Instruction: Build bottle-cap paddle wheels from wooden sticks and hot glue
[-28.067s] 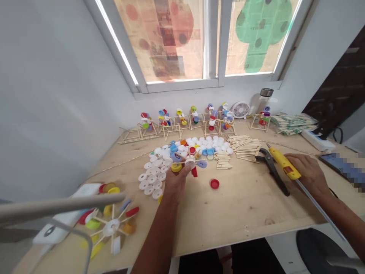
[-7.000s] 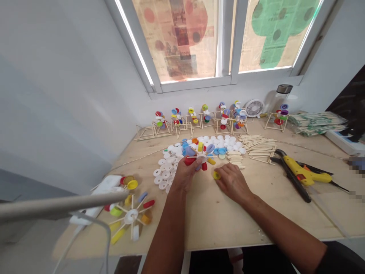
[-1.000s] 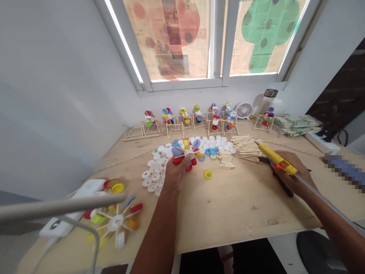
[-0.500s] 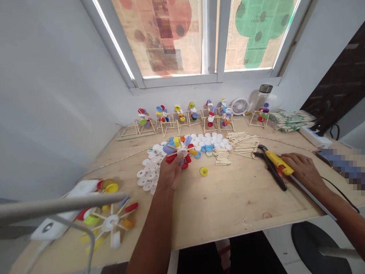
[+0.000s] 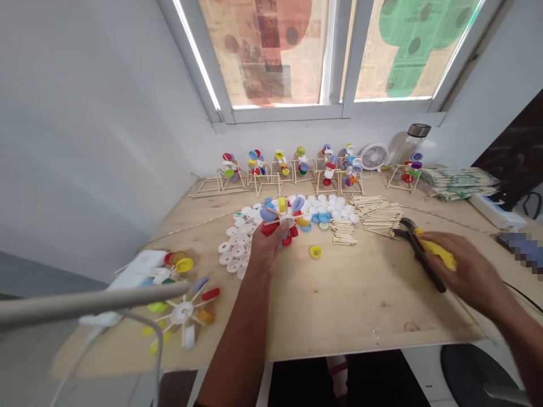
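My left hand (image 5: 269, 249) is closed on a small wheel (image 5: 287, 220) made of a white bottle cap hub, wooden sticks and coloured bottle caps. It is held above the spread of white caps (image 5: 237, 249). My right hand (image 5: 466, 265) is closed over a yellow hot glue gun (image 5: 436, 247), which it partly hides. Under the gun lie black-handled pliers (image 5: 424, 263). A single yellow bottle cap (image 5: 315, 251) rests between the two hands. To the left, a similar finished-looking wheel (image 5: 182, 312) stands on the table.
Several stick frames with cap wheels (image 5: 328, 169) line the back beneath the window. Short sticks (image 5: 343, 230) and longer sticks (image 5: 375, 212) lie in heaps. A small fan (image 5: 374, 157), a bottle (image 5: 416, 144), a power strip (image 5: 496, 210) and a grey bar (image 5: 93, 302) are around the edges.
The glue gun, earlier raised with its nozzle pointing up-left, is now lower over the pliers, with my right hand above it. The yellow cap put down since seven seconds ago stays in place.
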A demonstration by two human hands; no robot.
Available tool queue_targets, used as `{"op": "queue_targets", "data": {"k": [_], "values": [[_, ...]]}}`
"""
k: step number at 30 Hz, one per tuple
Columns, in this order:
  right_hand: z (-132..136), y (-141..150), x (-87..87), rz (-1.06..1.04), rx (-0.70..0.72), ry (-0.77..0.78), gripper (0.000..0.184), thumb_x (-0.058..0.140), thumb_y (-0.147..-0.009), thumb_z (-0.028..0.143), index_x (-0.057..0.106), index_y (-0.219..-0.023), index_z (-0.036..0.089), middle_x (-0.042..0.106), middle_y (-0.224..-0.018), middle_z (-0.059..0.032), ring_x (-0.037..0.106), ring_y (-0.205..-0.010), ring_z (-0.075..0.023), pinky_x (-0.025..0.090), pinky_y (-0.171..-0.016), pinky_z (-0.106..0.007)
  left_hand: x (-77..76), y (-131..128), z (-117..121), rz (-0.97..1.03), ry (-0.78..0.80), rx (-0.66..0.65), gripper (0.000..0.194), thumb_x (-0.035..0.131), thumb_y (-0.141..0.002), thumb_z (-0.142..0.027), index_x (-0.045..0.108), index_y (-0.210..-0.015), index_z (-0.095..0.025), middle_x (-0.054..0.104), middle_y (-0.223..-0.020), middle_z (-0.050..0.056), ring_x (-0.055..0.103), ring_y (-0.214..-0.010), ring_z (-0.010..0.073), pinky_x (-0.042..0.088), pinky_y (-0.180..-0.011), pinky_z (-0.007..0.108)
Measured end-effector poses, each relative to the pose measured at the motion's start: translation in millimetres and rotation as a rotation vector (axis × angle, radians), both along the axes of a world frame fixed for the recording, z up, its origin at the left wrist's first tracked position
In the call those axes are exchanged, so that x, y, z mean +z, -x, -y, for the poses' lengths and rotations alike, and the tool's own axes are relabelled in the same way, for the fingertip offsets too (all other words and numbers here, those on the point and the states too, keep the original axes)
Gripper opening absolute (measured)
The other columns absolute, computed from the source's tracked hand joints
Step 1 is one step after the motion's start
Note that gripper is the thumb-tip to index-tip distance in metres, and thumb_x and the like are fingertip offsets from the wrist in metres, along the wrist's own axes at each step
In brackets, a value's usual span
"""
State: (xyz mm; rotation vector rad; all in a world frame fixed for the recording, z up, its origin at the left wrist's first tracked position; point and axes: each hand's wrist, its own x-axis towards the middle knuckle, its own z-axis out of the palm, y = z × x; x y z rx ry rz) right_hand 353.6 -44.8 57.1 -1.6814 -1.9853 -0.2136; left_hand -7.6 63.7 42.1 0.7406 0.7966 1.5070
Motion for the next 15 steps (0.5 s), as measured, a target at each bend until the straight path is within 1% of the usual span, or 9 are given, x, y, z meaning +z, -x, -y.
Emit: {"op": "queue_targets", "data": {"k": [1, 3, 5, 6, 7, 9, 12, 15], "values": [[-4.6, 25.1, 0.9, -0.103, 0.058, 0.070, 0.030, 0.048, -0.085, 0.036, 0.056, -0.112, 0.025, 0.062, -0.112, -0.0097, 0.058, -0.103, -0.0260, 0.046, -0.085, -0.041, 0.2, -0.4, 0.3, -0.010, 0.003, 0.000, 0.030, 0.083, -0.053, -0.024, 0.067, -0.077, -0.016, 0.068, -0.072, 0.001, 0.061, -0.065, 0.0111, 0.045, -0.061, 0.024], [-17.4, 75.1, -1.6, -0.247, 0.166, 0.242, 0.031, 0.047, -0.086, 0.036, 0.056, -0.114, 0.026, 0.063, -0.108, -0.0067, 0.063, -0.088, -0.0193, 0.050, -0.072, -0.033, -0.7, -0.7, 0.2, -0.018, 0.011, -0.003, 0.030, 0.084, -0.053, -0.023, 0.067, -0.077, -0.016, 0.067, -0.071, 0.000, 0.060, -0.063, 0.0107, 0.044, -0.060, 0.024], [-33.0, 117.7, -8.0, -0.274, 0.281, 0.355, 0.033, 0.048, -0.086, 0.037, 0.056, -0.115, 0.025, 0.063, -0.108, -0.0063, 0.063, -0.084, -0.0171, 0.050, -0.067, -0.030, -2.5, 0.0, -0.8, -0.015, 0.020, -0.008, 0.031, 0.084, -0.051, -0.022, 0.066, -0.076, -0.016, 0.067, -0.070, 0.000, 0.059, -0.062, 0.0106, 0.044, -0.059, 0.024], [-40.8, 134.8, -11.6, -0.247, 0.301, 0.396, 0.032, 0.047, -0.086, 0.035, 0.056, -0.115, 0.025, 0.062, -0.110, -0.0063, 0.063, -0.084, -0.0169, 0.049, -0.067, -0.030, -3.2, 0.6, -1.4, -0.013, 0.021, -0.011, 0.031, 0.084, -0.051, -0.022, 0.066, -0.076, -0.016, 0.067, -0.070, 0.000, 0.059, -0.062, 0.0106, 0.044, -0.058, 0.024], [-48.1, 149.0, -15.1, -0.201, 0.291, 0.418, 0.032, 0.047, -0.086, 0.034, 0.056, -0.115, 0.024, 0.062, -0.112, -0.0065, 0.063, -0.084, -0.0171, 0.048, -0.067, -0.030, -3.6, 1.2, -1.8, -0.012, 0.021, -0.015, 0.031, 0.084, -0.051, -0.023, 0.066, -0.075, -0.016, 0.067, -0.070, 0.000, 0.059, -0.062, 0.0105, 0.044, -0.058, 0.024], [-60.0, 169.8, -20.4, -0.082, 0.228, 0.444, 0.034, 0.049, -0.084, 0.036, 0.056, -0.116, 0.023, 0.060, -0.115, -0.0078, 0.063, -0.088, -0.0195, 0.046, -0.067, -0.030, -3.0, 2.3, -1.7, -0.009, 0.017, -0.013, 0.031, 0.084, -0.052, -0.024, 0.066, -0.075, -0.016, 0.067, -0.070, 0.000, 0.059, -0.062, 0.0104, 0.045, -0.058, 0.024], [-69.2, 187.8, -24.4, 0.067, 0.132, 0.470, 0.033, 0.051, -0.083, 0.041, 0.057, -0.110, 0.022, 0.059, -0.109, -0.0084, 0.061, -0.092, -0.0224, 0.042, -0.064, -0.028, 1.2, 2.3, 0.4, 0.006, 0.004, 0.026, 0.031, 0.084, -0.050, -0.024, 0.066, -0.074, -0.016, 0.068, -0.070, 0.000, 0.061, -0.065, 0.0107, 0.046, -0.063, 0.024], [-70.3, 196.7, -26.9, 0.133, 0.123, 0.474, 0.026, 0.050, -0.085, 0.040, 0.058, -0.100, 0.021, 0.060, -0.101, -0.0082, 0.060, -0.091, -0.0216, 0.040, -0.062, -0.027, 5.6, 1.2, 3.3, -0.012, -0.002, 0.045, 0.032, 0.084, -0.050, -0.024, 0.067, -0.075, -0.016, 0.068, -0.070, 0.000, 0.061, -0.065, 0.0114, 0.046, -0.062, 0.024]]}}
